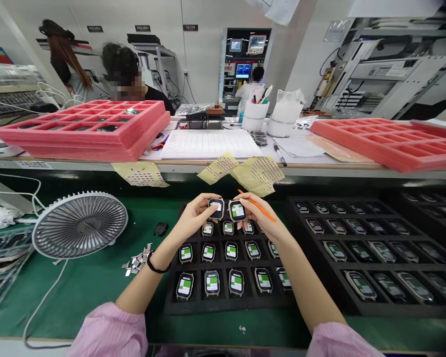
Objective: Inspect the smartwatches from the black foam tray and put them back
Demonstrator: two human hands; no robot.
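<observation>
My left hand [196,214] holds a square watch face [216,209] with its lit screen up, the thumb lying on the screen. Beside it, my right hand [258,213] grips a second watch face [237,211] showing green and white; an orange pen-like tool [258,204] is also held in that hand. Both watches are raised over the back rows of a black compartment tray [223,305], close together but apart. Several watch faces with green and white screens sit in the tray's compartments, among them one [237,282] in the front row.
A round fan [81,225] stands at the left, with small metallic strips [137,260] and a dark watch part [161,228] nearby. More black trays [319,287] lie at right. Pink foam trays [134,144] and papers [211,144] occupy the raised shelf. People are visible beyond.
</observation>
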